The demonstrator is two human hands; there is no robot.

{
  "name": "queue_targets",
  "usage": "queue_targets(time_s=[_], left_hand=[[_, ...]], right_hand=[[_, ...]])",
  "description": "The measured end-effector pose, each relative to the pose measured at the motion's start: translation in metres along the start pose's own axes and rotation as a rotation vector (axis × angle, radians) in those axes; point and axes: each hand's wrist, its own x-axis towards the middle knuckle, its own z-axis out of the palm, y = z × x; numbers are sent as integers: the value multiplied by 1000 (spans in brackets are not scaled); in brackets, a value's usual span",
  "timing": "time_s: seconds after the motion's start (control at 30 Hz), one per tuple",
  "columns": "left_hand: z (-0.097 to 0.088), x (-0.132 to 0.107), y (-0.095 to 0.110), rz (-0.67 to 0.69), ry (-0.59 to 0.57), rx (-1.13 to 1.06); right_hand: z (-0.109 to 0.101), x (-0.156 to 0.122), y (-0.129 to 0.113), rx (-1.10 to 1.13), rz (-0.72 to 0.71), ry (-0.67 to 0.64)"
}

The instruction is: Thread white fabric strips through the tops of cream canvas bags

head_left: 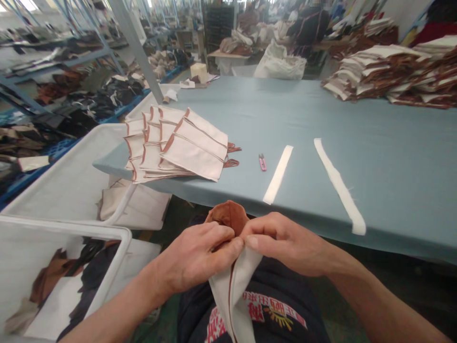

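Between my hands hangs a cream fabric pouch piece (228, 297) with a brown seam line and a reddish-brown lining (228, 213) at its top. My left hand (202, 250) pinches its edge from the left. From the right, my right hand (276, 240) pinches the same edge, its thumb and finger meeting the left fingertips. What lies right under the fingertips is hidden. On the table ahead are pink thread snips (263, 162), a short cream strip (279, 175) and a longer, curved cream strip (339, 186). A stack of similar cream pieces (200, 145) with brown edges lies to the left.
The blue-green table (246, 109) stretches in front of me, its near edge just beyond my hands. Cream and brown bundles (378, 71) are heaped at the back right. White bins (123, 238) with fabric stand at left. A grey post (137, 47) rises by the table's far left.
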Motion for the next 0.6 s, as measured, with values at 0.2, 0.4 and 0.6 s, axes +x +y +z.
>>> queue_targets(time_s=[0.2, 0.4, 0.6], left_hand=[[-1, 6, 7, -124, 100, -315], [-33, 23, 11, -434, -80, -522], [-43, 40, 3, -449, -294, -690]], right_hand=[[5, 8, 14, 285, -120, 18], [-1, -7, -4, 67, -196, 15], [-9, -11, -9, -615, -505, 196]])
